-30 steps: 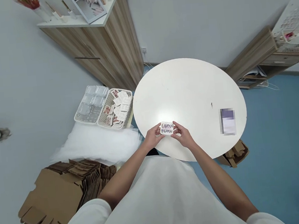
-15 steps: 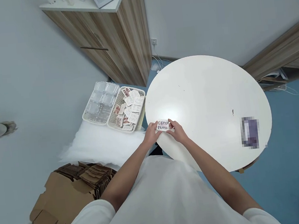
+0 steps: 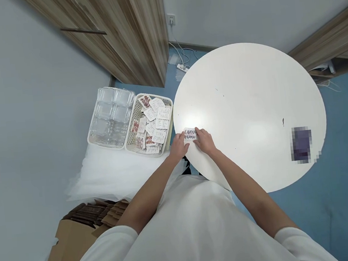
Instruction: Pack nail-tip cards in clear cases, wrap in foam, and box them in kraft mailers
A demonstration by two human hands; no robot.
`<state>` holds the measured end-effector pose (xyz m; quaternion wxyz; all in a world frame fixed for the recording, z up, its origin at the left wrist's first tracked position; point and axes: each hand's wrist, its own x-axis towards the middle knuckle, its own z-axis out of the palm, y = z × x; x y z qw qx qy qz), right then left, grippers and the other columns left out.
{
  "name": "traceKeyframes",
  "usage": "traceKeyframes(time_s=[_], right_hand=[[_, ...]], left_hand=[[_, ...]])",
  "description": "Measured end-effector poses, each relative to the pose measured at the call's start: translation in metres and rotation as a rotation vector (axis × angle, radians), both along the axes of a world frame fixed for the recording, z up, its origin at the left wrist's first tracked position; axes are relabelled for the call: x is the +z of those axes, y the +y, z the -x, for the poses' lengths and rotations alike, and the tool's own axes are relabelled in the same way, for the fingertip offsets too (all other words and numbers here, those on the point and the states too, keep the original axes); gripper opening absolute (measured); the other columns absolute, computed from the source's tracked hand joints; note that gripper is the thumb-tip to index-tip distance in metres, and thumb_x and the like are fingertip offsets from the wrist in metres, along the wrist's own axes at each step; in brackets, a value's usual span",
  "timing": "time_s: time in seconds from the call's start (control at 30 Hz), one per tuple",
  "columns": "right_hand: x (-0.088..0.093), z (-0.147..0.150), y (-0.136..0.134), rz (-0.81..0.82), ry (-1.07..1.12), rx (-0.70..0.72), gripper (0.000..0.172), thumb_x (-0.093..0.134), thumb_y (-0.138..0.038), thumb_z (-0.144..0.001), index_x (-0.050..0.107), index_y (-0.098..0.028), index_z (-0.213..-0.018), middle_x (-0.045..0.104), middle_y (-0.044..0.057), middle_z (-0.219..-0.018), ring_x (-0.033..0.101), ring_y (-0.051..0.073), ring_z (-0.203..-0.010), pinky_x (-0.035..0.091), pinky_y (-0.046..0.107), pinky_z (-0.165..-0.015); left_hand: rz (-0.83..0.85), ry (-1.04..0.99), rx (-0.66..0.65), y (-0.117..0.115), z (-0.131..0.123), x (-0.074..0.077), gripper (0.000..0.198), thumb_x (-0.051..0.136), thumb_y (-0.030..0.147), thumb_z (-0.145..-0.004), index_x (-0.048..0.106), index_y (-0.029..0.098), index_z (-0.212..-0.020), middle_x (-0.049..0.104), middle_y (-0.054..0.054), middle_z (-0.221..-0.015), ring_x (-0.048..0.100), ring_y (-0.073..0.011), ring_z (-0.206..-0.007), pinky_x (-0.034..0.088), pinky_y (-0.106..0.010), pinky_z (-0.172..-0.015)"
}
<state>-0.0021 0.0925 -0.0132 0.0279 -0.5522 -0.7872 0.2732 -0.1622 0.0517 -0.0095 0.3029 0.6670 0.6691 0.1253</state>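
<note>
A small white card (image 3: 190, 134) with two rows of purplish, nail-shaped pieces is at the near left edge of the round white table (image 3: 251, 98). My left hand (image 3: 178, 146) pinches the card's left side between thumb and fingers. On its right side, the fingers of my right hand (image 3: 205, 141) close on the card, with the thumb at the lower edge. Left of the table, a white basket (image 3: 128, 145) holds many similar cards, some face up with red pieces, others showing printed text.
Clear plastic boxes (image 3: 108, 116) fill a tray beside the basket. White foam sheeting (image 3: 113, 169) lies below them, and folded brown cardboard (image 3: 72, 243) is at the lower left. A pixelated dark object (image 3: 301, 145) rests on the table's right side. A wooden cabinet (image 3: 128, 36) stands behind.
The view has tilted downward and come closer to the table. Both hands still hold the card, which now appears lower against the table and nearly level.
</note>
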Motion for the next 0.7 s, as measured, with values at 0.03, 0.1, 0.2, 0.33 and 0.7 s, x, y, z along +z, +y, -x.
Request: traceKeyframes(time_s=[0.03, 0.1, 0.2, 0.33, 0.7], right_hand=[[0.001, 0.001, 0.0, -0.009, -0.018, 0.003, 0.058, 0.051, -0.026, -0.077, 0.031, -0.016, -0.131, 0.053, 0.012, -0.103, 0.049, 0.024, -0.091, 0.039, 0.035, -0.075], [0.005, 0.001, -0.005, -0.038, -0.035, 0.0, 0.058, 0.05, -0.028, -0.078, 0.03, -0.015, -0.131, 0.052, 0.013, -0.105, 0.048, 0.025, -0.092, 0.039, 0.035, -0.075], [0.014, 0.001, -0.018, -0.123, -0.045, 0.016, 0.056, 0.046, -0.036, -0.08, 0.032, -0.016, -0.131, 0.047, 0.015, -0.118, 0.043, 0.027, -0.104, 0.035, 0.038, -0.082], [0.02, 0.003, -0.035, -0.176, -0.11, 0.122, 0.05, 0.04, -0.044, -0.082, 0.041, -0.02, -0.126, 0.035, 0.013, -0.135, 0.028, 0.029, -0.122, 0.024, 0.043, -0.092], [0.02, 0.014, -0.025, -0.149, -0.139, 0.1, 0.046, 0.039, -0.04, -0.083, 0.042, -0.02, -0.124, 0.032, 0.013, -0.139, 0.024, 0.029, -0.126, 0.016, 0.048, -0.095]], left_hand=[[-0.021, 0.022, -0.018, -0.001, 0.001, 0.0, 0.057, 0.051, 0.028, -0.077, 0.032, 0.014, -0.128, 0.049, -0.011, -0.105, 0.048, -0.025, -0.101, 0.043, -0.035, -0.081], [-0.069, 0.063, -0.057, -0.004, 0.003, 0.002, 0.056, 0.049, 0.031, -0.078, 0.032, 0.015, -0.129, 0.049, -0.013, -0.111, 0.046, -0.0264, -0.104, 0.041, -0.037, -0.082], [-0.144, 0.104, -0.144, -0.011, 0.008, 0.007, 0.052, 0.044, 0.035, -0.081, 0.033, 0.016, -0.128, 0.045, -0.013, -0.123, 0.041, -0.0276, -0.113, 0.036, -0.039, -0.088], [-0.188, 0.153, -0.266, -0.02, 0.013, 0.009, 0.048, 0.036, 0.039, -0.085, 0.035, 0.016, -0.128, 0.039, -0.011, -0.134, 0.03, -0.0267, -0.125, 0.029, -0.041, -0.095], [-0.149, 0.203, -0.289, -0.008, 0.015, 0.008, 0.051, 0.028, 0.039, -0.088, 0.031, 0.014, -0.132, 0.034, -0.012, -0.138, 0.02, -0.0264, -0.131, 0.025, -0.043, -0.097]])
